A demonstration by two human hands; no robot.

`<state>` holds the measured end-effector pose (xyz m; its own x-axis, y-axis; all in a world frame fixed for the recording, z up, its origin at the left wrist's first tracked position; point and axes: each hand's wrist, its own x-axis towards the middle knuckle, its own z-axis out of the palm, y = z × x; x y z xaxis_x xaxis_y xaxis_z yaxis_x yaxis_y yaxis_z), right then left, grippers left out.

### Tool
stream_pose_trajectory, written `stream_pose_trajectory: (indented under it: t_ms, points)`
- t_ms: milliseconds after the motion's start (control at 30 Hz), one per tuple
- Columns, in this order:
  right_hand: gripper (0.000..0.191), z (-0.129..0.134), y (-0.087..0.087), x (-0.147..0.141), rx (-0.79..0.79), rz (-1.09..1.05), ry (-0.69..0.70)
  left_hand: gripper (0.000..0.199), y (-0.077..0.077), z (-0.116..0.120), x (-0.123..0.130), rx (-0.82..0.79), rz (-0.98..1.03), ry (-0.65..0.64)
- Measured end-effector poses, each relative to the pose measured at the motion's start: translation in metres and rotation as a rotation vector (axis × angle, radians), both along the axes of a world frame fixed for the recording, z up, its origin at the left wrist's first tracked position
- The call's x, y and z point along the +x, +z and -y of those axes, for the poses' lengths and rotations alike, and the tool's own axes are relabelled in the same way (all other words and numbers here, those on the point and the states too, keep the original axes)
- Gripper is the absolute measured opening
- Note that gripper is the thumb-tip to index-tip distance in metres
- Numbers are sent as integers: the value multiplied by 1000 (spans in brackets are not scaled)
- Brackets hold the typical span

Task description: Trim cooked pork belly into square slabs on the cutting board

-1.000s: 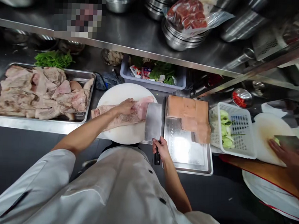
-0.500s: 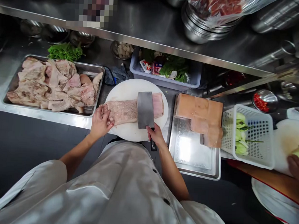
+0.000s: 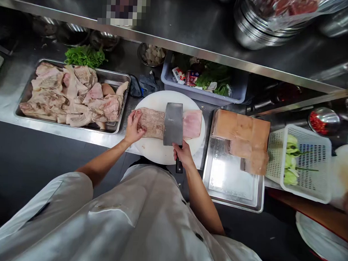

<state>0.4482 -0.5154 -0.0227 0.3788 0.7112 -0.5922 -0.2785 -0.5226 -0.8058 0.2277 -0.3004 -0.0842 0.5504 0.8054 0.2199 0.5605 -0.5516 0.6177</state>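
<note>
A long slab of pork (image 3: 151,123) lies across the round white cutting board (image 3: 157,152). My left hand (image 3: 135,126) is on its left end, with the fingers curled over the meat. My right hand (image 3: 184,151) grips the black handle of a cleaver (image 3: 173,124). The broad grey blade sits over the slab, hiding the meat beneath it. Right of the blade shows a smooth, paler pink pork section (image 3: 192,124); whether it is cut apart from the slab cannot be seen.
At left stands a metal tray (image 3: 124,102) of pork pieces. At right, another metal tray (image 3: 231,199) bears square pork blocks (image 3: 239,127), beside a white basket (image 3: 305,193) with green vegetables. A grey-blue bin (image 3: 203,96) stands behind the board, under a steel shelf (image 3: 182,47).
The view has swung left. My left hand has moved right, farther onto the board. The cleaver has shifted left along the pork, and more of the pale section shows.
</note>
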Motion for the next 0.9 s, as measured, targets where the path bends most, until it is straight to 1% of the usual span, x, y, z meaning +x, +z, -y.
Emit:
stream_pose_trajectory:
  t_ms: [100,133,167,200,267,333,400,433,500,567,633,733,800,833,900]
  points:
    - [43,32,4,-8,-26,18,59,84,-4,15,15,-11,57,-39]
    - [42,38,5,-10,-36,27,66,87,-4,23,21,-20,53,-53]
    - [42,39,6,-14,-45,35,55,89,-3,30,27,-32,35,-68]
    - [42,34,6,-17,-53,43,28,91,-1,35,32,-47,4,-81]
    - [45,14,4,-24,-60,56,-30,93,6,40,39,-82,-91,-85]
    - [47,-6,3,-28,-58,64,-48,95,16,36,39,-97,-199,-64]
    - [47,-9,4,-30,-57,75,-19,98,27,25,33,-73,-291,-85]
    - [45,-3,6,-30,-55,81,9,99,32,18,29,-50,-325,-121]
    - [42,17,9,-30,-58,92,56,100,41,4,22,-13,-367,-232]
    - [41,32,11,-30,-64,92,63,99,47,-6,20,3,-386,-326]
    - [43,30,10,-30,-66,82,10,97,49,-14,21,12,-397,-388]
    - [45,0,5,-29,-54,88,-61,96,48,-22,27,2,-420,-462]
    - [44,-18,1,-29,-49,127,-63,97,45,-24,29,-11,-430,-485]
    - [42,-21,0,-29,-46,145,-52,97,45,-25,30,-12,-429,-485]
    - [38,-16,0,-30,-39,153,-1,98,44,-23,29,-2,-416,-468]
